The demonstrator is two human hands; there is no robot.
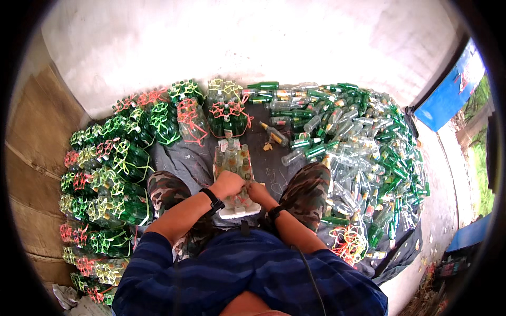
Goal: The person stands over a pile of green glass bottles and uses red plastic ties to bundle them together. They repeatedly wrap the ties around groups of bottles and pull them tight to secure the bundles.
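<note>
Between my knees, a cluster of clear glass bottles (232,160) stands upright on a white tray (239,213). Curled over the near bottle necks is my left hand (230,184), and its back hides the fingertips. My right hand (259,193) meets it from the other side, fingers bent in close to the same necks. A little reddish strapping shows among the near bottles, below the hands. Whether the fingers grip a neck or a strap is hidden.
Bundles of bottles tied with green, yellow and red plastic strapping (130,158) line the left and far side. Loose green and clear bottles (355,146) are heaped at right, with tangled strapping (350,243) nearby. One bottle (274,134) lies on the dark ground sheet (178,158).
</note>
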